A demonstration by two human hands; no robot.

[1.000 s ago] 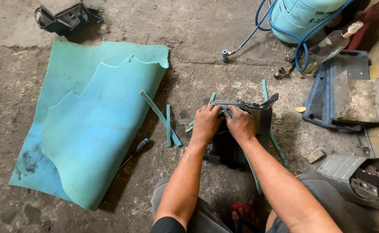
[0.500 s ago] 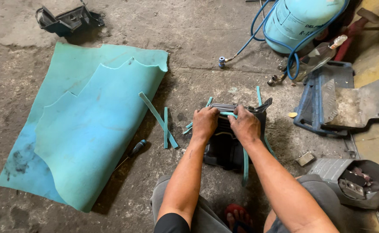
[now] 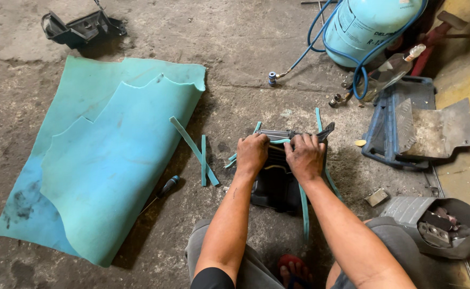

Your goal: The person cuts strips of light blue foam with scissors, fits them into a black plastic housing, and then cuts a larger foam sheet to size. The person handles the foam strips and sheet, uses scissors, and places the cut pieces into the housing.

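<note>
Hands at work on a concrete floor point(image 3: 245, 64): the left hand point(image 3: 252, 154) and right hand point(image 3: 305, 157) press down side by side on a black plastic housing point(image 3: 275, 184), fingers curled over its top edge and onto a thin teal foam strip point(image 3: 279, 141) lying along it; whether the strip is pinched or only pressed flat cannot be made out, since the fingertips are hidden over the far edge. Much of the housing is covered by both hands and forearms. Loose teal strips point(image 3: 203, 159) lie just to its left, beside a large teal foam sheet point(image 3: 106, 160) and a screwdriver point(image 3: 166, 187) partly tucked under the sheet's edge. A pale blue gas cylinder point(image 3: 371, 27) with a blue hose point(image 3: 320, 40) is cut off at the top of the frame.
</note>
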